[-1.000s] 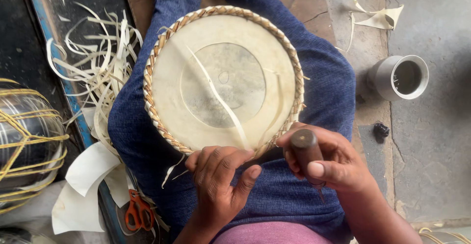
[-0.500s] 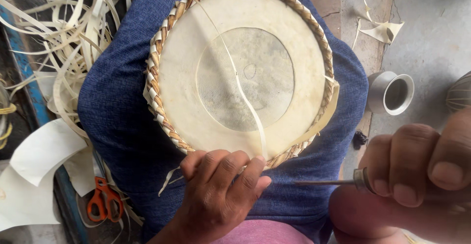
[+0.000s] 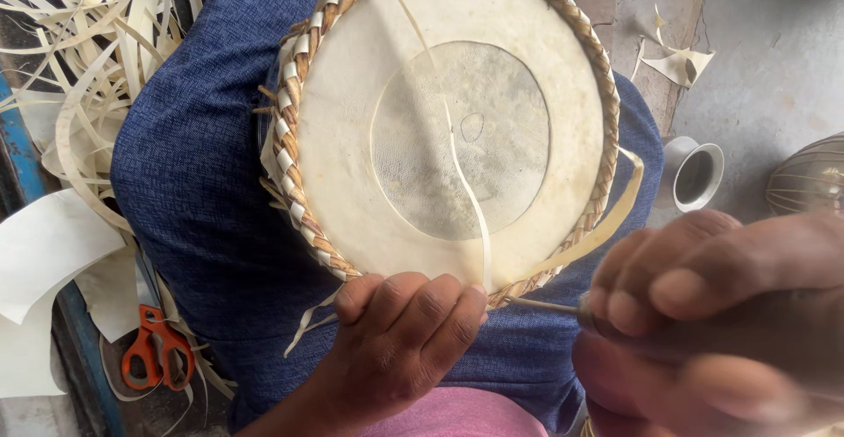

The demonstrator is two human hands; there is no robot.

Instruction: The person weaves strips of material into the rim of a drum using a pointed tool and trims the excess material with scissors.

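Head view | left hand (image 3: 400, 345) grips drum head (image 3: 352, 138) lower rim | right hand (image 3: 712, 314), lower right, clenches awl (image 3: 549, 307) touching braid (image 3: 294, 120).

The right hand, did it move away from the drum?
Yes. The right hand with the awl has pulled back from the drum rim, toward the camera and rightward, while the left hand stays there.
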